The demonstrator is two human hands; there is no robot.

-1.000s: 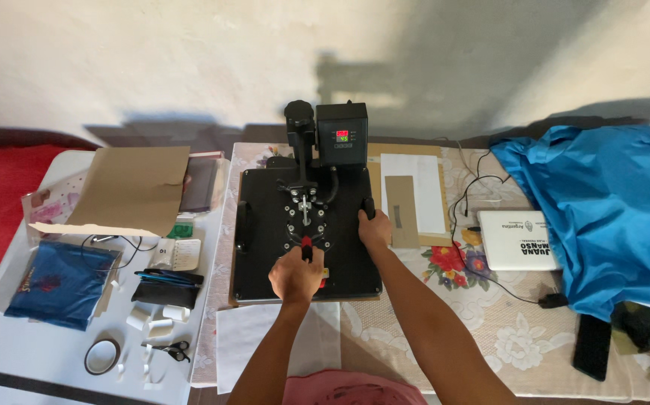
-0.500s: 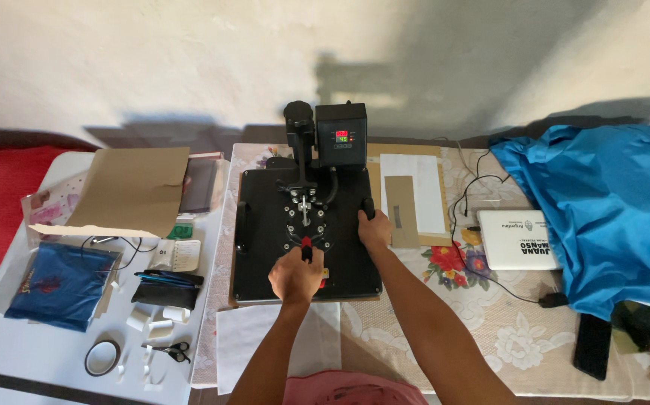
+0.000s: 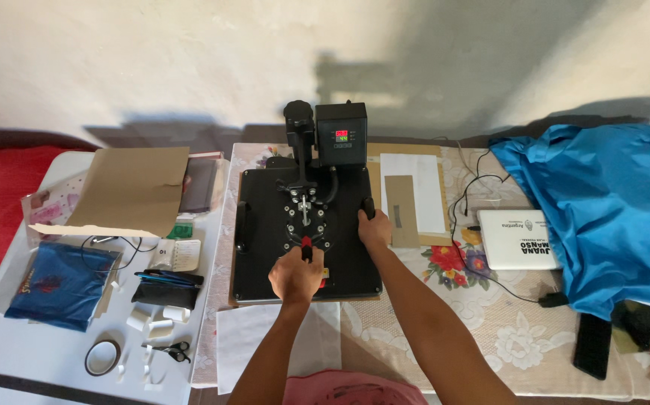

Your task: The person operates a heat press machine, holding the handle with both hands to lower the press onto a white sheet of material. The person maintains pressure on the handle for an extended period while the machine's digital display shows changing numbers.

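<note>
Left hand (image 3: 296,276) grip closed around press handle (image 3: 307,249)

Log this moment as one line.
left hand: grips press handle | right hand: on right edge of heat press | platen: closed | table: floral cloth

Head camera – high, looking steeply down on table (image 3: 490,337) – mid-range.

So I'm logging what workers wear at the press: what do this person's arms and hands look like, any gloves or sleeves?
Both hands are bare: no gloves on the left hand or right hand. Both forearms are uncovered, with no sleeves, watch or bands in view. No rings can be made out.
</note>
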